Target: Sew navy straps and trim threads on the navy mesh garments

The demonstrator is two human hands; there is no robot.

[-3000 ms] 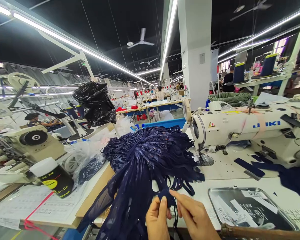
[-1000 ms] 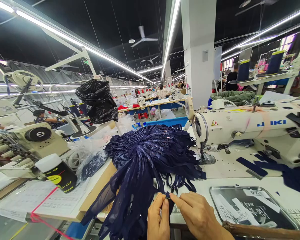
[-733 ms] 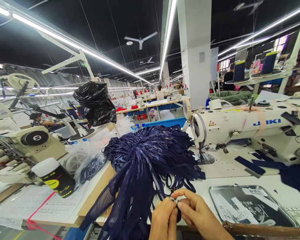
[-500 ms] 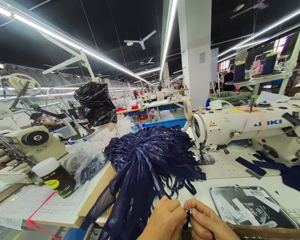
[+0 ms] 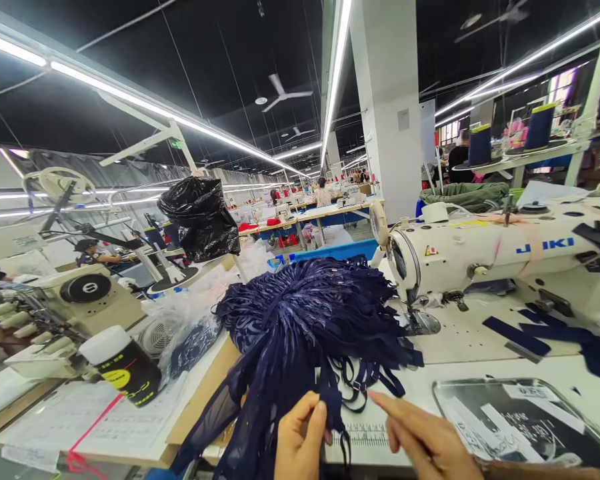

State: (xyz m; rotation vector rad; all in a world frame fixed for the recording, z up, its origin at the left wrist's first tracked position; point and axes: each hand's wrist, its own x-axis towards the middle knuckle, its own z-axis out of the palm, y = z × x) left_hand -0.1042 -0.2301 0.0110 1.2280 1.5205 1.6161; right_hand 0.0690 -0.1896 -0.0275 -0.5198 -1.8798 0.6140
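A large heap of navy fabric pieces with straps [image 5: 300, 300] lies on the table and hangs over its front edge. At the bottom centre my left hand [image 5: 303, 433] pinches a dark navy piece [image 5: 332, 400] between thumb and fingers. To its right, my right hand [image 5: 420, 433] is apart from the fabric, index finger stretched out towards the left; nothing shows in it. Navy straps with a small ring [image 5: 356, 387] lie between and behind the hands. A printed ruler scale [image 5: 367, 437] shows on the tabletop.
A white sewing machine [image 5: 480, 260] stands at the right, with navy strips [image 5: 515, 337] on its bed. In front is a metal tray [image 5: 443, 400] holding labels. At the left are a black bottle [image 5: 125, 373], papers and a black plastic bag [image 5: 200, 217].
My hands have parted. The left has shifted left and shows the navy piece, while the right has come away from it with its index finger extended. The view has shifted slightly.
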